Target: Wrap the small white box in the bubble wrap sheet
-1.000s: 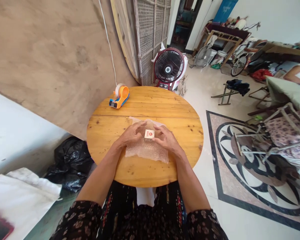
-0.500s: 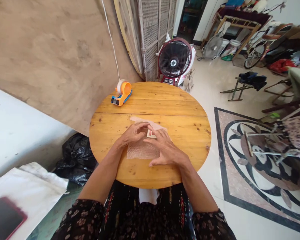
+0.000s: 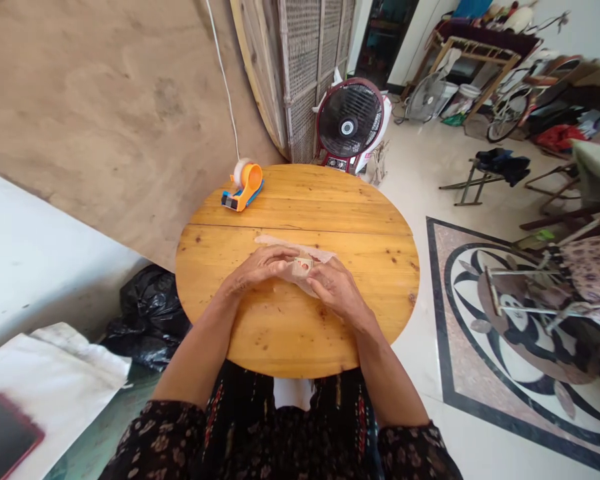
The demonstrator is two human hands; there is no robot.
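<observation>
A small box with a red and white label lies in the middle of a round wooden table, folded into a sheet of clear bubble wrap. My left hand presses the wrap over the box from the left, fingers curled. From the right, my right hand grips the wrap and the box, fingers closed. The near flap of the wrap is folded up over the box; its far edge still lies flat on the table.
An orange and blue tape dispenser sits at the table's far left edge. A red floor fan stands behind the table. Black bags lie on the floor at left. A dark phone rests on a white surface at bottom left.
The near half of the bubble wrap, flat on the table before, has been folded up over the box. Both hands closed in around it.
</observation>
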